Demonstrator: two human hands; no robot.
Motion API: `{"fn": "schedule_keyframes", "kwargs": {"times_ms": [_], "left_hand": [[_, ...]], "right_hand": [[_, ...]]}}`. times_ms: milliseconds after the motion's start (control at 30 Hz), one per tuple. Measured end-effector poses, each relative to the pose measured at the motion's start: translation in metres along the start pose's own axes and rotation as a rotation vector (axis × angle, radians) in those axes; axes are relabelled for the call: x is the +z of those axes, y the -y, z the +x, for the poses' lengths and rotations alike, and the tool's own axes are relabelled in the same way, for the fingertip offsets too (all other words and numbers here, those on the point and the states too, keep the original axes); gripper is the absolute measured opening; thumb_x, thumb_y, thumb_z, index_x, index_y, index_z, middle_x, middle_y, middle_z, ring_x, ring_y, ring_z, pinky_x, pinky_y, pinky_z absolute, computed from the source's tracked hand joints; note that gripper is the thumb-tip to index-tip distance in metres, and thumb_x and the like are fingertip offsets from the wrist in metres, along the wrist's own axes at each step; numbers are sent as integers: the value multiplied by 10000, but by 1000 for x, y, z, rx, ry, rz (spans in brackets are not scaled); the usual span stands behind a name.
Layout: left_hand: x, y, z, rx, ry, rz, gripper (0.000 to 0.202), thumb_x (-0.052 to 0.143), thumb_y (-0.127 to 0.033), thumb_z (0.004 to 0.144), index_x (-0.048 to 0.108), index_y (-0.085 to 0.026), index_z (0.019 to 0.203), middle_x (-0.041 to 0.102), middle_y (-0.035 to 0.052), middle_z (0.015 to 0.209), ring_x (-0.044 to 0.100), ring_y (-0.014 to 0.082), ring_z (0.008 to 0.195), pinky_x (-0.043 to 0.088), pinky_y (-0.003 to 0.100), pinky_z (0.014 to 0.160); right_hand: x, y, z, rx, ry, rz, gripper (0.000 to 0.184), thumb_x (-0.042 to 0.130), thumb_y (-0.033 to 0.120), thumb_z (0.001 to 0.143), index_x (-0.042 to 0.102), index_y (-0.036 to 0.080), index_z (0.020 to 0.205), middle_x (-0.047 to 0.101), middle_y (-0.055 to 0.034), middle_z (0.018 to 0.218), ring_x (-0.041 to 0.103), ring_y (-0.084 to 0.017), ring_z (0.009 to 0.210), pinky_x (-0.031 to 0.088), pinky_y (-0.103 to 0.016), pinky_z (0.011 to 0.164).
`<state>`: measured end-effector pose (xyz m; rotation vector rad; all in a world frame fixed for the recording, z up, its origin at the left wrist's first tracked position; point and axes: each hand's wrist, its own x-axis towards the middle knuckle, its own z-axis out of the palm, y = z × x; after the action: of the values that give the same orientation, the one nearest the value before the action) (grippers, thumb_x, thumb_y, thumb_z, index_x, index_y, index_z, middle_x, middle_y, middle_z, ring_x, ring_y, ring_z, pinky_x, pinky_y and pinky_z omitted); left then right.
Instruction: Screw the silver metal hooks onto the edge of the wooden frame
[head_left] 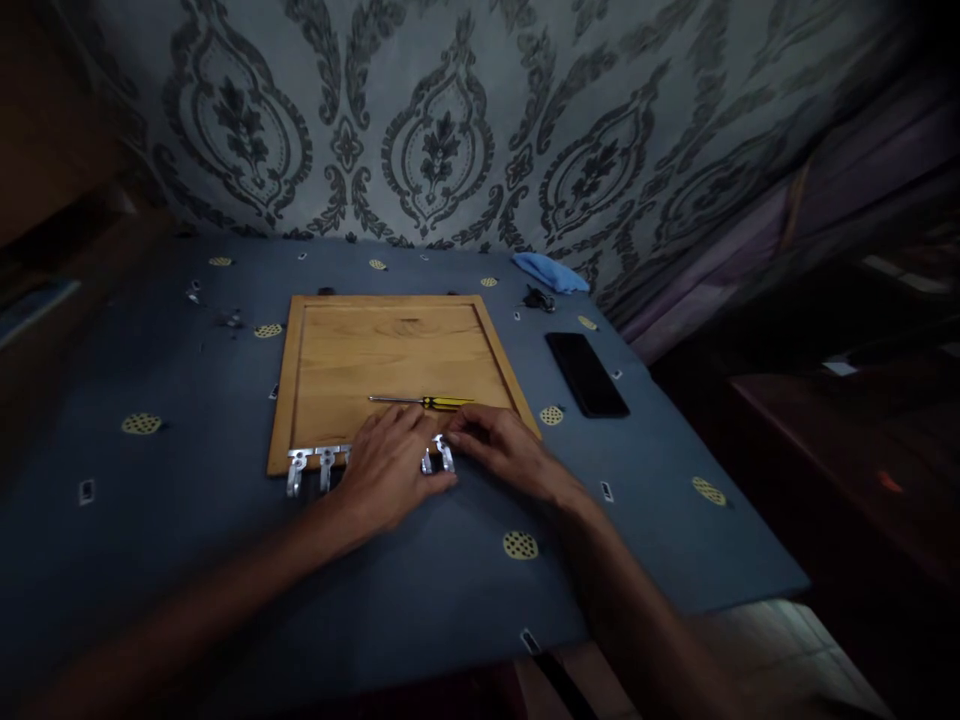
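Observation:
A framed wooden panel (397, 350) lies flat on the table. Along its front edge runs a silver metal hook rail (326, 455), its hooks pointing toward me. My left hand (390, 465) rests over the middle of the rail, fingers stretched out and thumb spread, hiding part of it. My right hand (499, 445) is at the rail's right end, thumb and fingertips pinched together by the end hook (445, 455). Whatever is between those fingertips is too small to make out. A yellow-and-black screwdriver (442, 403) lies on the panel just beyond my hands.
A black phone (587, 375) lies right of the panel. Behind it are a small dark object (538, 299) and a blue cloth (551, 272). Small metal bits (229, 318) lie at the left. A blue patterned cover (187, 540) spreads over the table, against a patterned wall (439, 120).

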<state>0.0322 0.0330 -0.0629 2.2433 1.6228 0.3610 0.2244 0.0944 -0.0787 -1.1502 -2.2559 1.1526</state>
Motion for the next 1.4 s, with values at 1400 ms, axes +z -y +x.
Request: {"fn": "schedule_keyframes", "kwargs": {"times_ms": [1400], "left_hand": [[-1,0,1,-19,7,9,308,777,-407,855,641,-193,1031,665,82,1143,596,304,1127,489,454,970]], "right_hand": [[-9,-17,1,-32,-379,-86,187,609,366,935,673,207,1011,662,-72,968,601,-224,895,487,-356,800]]}}
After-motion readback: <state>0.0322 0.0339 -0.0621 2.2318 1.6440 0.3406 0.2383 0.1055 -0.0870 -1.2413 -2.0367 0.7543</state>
